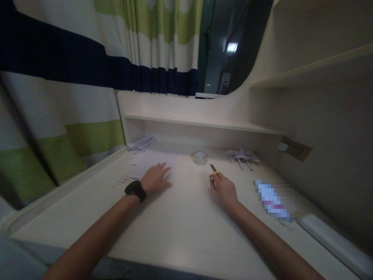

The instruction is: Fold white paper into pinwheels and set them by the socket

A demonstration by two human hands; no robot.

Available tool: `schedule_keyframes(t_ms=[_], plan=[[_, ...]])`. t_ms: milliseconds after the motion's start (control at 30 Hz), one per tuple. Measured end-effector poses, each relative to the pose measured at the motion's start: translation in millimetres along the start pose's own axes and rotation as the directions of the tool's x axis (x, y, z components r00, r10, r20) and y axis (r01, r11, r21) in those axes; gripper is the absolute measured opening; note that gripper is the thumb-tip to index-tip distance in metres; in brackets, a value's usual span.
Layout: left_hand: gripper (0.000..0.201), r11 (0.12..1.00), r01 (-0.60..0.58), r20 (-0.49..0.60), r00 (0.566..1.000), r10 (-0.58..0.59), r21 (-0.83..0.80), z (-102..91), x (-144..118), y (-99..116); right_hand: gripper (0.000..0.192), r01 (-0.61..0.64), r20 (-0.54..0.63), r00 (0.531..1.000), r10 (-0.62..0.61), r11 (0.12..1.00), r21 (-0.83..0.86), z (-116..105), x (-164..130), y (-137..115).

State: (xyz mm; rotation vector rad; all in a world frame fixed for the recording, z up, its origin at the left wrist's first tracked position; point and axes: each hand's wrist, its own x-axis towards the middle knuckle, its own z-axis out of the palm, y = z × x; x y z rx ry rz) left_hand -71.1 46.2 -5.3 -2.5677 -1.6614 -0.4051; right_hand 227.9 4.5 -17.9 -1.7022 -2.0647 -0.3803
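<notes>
My left hand, below a dark wristwatch, rests with fingers spread on the right part of some white paper sheets. Between the fingers of my right hand is a utility knife with a yellow part, its dark blade pointing up and to the left, away from me. Most of the knife's handle is hidden in the hand. A roll of clear tape lies on the desk between and beyond both hands.
Folded paper strips lie at the back left, thin sticks beside the sheets. Paper pinwheels sit at the back right. A blurred-out blue-white item and a long white object lie on the right. A low shelf spans the desk's back.
</notes>
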Motion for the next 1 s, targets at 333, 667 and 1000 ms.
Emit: schedule_keyframes(t_ms=[333,667,1000], plan=[[0.042,0.999,0.003,-0.011,1.000,-0.002,0.045,20.9,9.6,-23.0,0.031,-0.119,0.145,0.979,0.144,0.979,-0.167,3.7,-2.1,14.6],[0.047,0.997,0.050,0.007,0.999,-0.050,0.053,12.8,10.1,-20.9,0.029,-0.321,0.186,0.909,0.374,0.910,-0.263,6.7,5.6,42.8],[0.042,0.987,0.001,-0.085,0.996,0.013,0.164,9.5,2.5,-10.5,0.030,-0.281,0.097,0.943,0.319,0.916,-0.285,11.6,5.3,57.9]])
